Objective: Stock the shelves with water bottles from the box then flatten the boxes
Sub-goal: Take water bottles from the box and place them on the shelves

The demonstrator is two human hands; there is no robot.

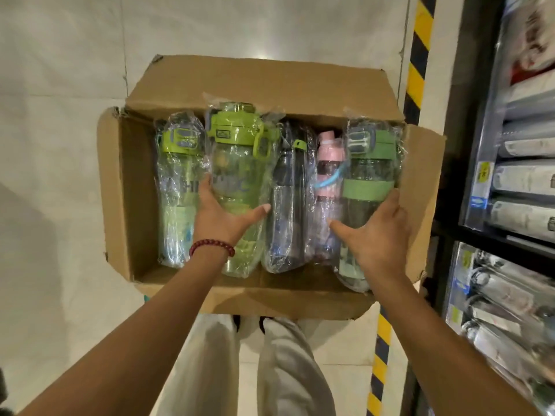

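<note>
Cardboard box (129, 205), flaps open, five wrapped bottles inside.
I see my left hand (220, 219) clasping the big green bottle (235, 175); right hand (377, 232) grips the dark-green bottle (368, 175) against the box's right edge.

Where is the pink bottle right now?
In the head view, the pink bottle lies in the cardboard box, between the dark bottle and the green-banded bottle.

head cam | looks steeply down, close over open box (120, 187) on floor (60, 145) (single view) | shelves (510, 175) at right edge
</note>
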